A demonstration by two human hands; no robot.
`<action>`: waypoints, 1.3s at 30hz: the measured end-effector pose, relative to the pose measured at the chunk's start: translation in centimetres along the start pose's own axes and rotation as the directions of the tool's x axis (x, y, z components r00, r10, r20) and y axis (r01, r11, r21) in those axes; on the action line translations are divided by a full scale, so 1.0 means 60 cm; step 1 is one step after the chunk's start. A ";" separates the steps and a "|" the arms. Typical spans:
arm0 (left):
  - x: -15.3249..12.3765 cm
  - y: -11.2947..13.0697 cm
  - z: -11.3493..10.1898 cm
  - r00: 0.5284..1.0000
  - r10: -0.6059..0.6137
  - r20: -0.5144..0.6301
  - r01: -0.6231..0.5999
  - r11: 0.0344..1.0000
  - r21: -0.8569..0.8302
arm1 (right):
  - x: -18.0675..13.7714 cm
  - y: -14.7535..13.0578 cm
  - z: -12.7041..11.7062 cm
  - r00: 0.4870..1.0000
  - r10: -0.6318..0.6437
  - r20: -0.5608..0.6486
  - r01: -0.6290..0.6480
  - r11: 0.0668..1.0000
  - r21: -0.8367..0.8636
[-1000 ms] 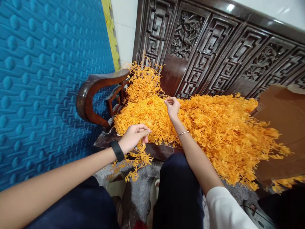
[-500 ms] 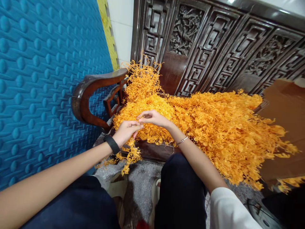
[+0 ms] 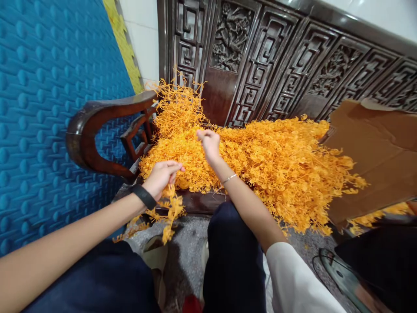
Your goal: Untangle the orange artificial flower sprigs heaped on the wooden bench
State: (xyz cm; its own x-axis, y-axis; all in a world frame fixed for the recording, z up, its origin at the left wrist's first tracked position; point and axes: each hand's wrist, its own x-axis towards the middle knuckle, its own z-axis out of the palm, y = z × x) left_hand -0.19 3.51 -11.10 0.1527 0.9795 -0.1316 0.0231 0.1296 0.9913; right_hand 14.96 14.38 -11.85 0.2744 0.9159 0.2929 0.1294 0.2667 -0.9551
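Across the carved bench (image 3: pixel 97 117) lies our orange sprig pile (image 3: pixel 276 161). Our right hand (image 3: pixel 210 143) has parted from our left hand (image 3: pixel 161 176) and now pinches shut on the pile's top. The left stays closed round its bunch (image 3: pixel 171 208) at the seat edge.

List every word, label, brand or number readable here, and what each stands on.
No readable text anywhere.
On the carved dark wooden bench back: fretwork only, no letters.
On the brown cardboard sheet: no print shows.
On the black wristband by the left hand, which grips a bunch of orange plastic sprigs: blank.
On the blue embossed foam mat: pattern only.
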 end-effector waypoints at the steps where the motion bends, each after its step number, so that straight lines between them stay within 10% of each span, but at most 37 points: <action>1: -0.009 0.000 0.003 0.998 -0.029 0.053 0.028 0.999 0.031 | 0.013 0.007 -0.016 0.994 0.002 -0.106 -0.002 1.000 0.000; 9: -0.023 -0.001 -0.002 0.970 0.043 0.239 -0.101 0.966 0.237 | 0.042 0.058 -0.038 0.998 -0.051 -0.046 0.050 0.998 -0.036; 18: -0.001 -0.007 -0.025 0.980 0.059 0.191 -0.099 0.973 0.209 | 0.024 0.053 -0.008 0.883 -0.239 0.404 0.394 0.846 -0.360; 25: 0.005 -0.008 -0.035 0.992 0.062 0.111 -0.070 0.995 0.066 | -0.033 -0.003 -0.014 0.792 -0.059 0.607 0.063 0.998 0.014; 34: 0.006 0.005 -0.041 0.992 0.112 -0.059 -0.118 0.988 -0.101 | -0.090 -0.050 -0.023 0.565 0.127 0.815 0.033 0.984 -0.176; 39: 0.010 0.003 -0.043 0.985 0.168 -0.041 -0.170 0.984 -0.055 | -0.099 -0.041 -0.022 0.581 0.136 0.803 0.031 0.981 -0.189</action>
State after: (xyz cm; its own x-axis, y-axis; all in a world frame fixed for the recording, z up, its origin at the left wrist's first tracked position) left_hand -2.67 4.50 -11.00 0.1135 0.9929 0.0370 -0.0576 -0.0306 0.9979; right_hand 14.24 7.87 -11.18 -0.5878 0.8090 0.0034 0.3159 0.2334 -0.9197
